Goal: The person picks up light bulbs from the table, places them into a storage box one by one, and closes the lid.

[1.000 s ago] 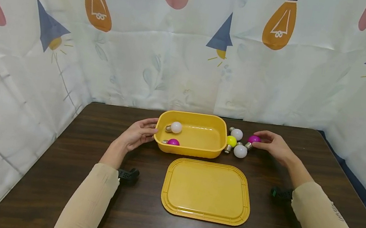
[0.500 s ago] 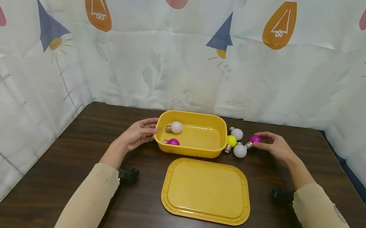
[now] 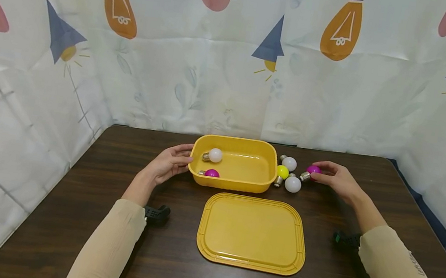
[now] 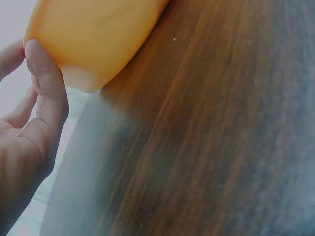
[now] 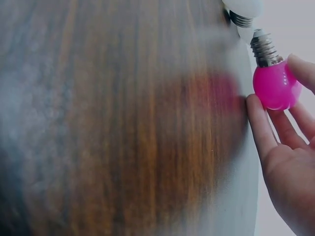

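A yellow plastic box [image 3: 237,186] stands towards the back of the table with a white bulb [image 3: 215,155] and a magenta bulb [image 3: 212,173] inside. My left hand [image 3: 169,164] grips its left end, thumb at the rim; the left wrist view shows the thumb [image 4: 47,73] against the yellow wall. To the box's right, my right hand [image 3: 335,180] pinches another magenta light bulb [image 5: 276,86] between thumb and fingers, its metal screw base pointing away from the palm. Beside this bulb lie a yellow bulb [image 3: 282,172] and two white bulbs, one nearer [image 3: 292,184] and one farther [image 3: 289,163].
A flat yellow lid [image 3: 252,233] lies on the dark wooden table [image 3: 168,275] in front of the box. Behind the table hangs a white curtain [image 3: 230,92] printed with lamps and bulbs. Black straps [image 3: 157,214] circle both wrists.
My right hand has shifted slightly to the right with the magenta bulb, drawing it a little away from the nearer white bulb. My left hand and the box stay in place.
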Available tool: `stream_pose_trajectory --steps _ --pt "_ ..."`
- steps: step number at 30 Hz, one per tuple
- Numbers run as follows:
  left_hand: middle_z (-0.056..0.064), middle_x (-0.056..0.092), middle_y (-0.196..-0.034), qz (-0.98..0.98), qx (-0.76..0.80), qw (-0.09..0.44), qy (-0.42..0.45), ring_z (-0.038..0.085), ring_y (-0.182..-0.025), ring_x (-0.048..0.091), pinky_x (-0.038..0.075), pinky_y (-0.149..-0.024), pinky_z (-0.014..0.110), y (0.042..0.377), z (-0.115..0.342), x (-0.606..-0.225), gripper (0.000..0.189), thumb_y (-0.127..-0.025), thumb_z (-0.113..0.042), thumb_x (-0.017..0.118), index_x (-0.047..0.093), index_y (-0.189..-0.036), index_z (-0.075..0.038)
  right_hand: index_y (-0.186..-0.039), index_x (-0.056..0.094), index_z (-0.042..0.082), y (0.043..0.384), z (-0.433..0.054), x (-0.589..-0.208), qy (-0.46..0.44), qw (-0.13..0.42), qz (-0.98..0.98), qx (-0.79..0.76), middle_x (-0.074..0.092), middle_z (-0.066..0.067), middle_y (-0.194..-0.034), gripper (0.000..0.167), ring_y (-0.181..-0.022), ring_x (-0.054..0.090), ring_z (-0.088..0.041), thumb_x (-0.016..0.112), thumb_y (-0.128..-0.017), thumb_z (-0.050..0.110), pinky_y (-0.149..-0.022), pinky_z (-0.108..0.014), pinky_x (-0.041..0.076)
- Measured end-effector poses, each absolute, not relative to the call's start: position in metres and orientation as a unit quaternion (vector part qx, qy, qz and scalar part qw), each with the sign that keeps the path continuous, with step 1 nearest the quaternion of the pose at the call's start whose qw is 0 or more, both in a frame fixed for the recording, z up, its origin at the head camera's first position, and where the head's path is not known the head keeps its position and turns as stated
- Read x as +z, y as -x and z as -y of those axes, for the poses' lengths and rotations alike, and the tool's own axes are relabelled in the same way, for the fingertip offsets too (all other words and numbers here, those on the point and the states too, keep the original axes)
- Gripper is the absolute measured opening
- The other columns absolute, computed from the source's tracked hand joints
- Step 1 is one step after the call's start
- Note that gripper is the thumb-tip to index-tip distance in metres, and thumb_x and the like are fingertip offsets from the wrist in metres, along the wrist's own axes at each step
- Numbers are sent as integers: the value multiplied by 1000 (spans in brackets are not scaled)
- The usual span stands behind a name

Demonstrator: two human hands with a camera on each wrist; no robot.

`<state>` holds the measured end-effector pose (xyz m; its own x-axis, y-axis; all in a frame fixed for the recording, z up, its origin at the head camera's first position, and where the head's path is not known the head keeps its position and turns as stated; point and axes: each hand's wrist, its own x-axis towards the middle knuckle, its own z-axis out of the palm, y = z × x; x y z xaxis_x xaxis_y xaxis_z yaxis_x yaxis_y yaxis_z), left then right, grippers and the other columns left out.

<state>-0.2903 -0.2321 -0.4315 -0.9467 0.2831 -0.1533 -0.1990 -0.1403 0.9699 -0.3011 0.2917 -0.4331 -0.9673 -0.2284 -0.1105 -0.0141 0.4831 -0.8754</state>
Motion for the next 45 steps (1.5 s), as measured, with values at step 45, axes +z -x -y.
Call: stream_pose_trajectory --steps 45 --pt "22 47 -147 -638 753 161 -27 24 -111 67 58 -86 27 290 232 -429 61 -104 -4 62 35 -159 -5 -147 47 -2 306 -257 -401 97 78 -826 -550 54 -22 -138 65 -114 62 -24 70 -100 35 -108 -53 44"
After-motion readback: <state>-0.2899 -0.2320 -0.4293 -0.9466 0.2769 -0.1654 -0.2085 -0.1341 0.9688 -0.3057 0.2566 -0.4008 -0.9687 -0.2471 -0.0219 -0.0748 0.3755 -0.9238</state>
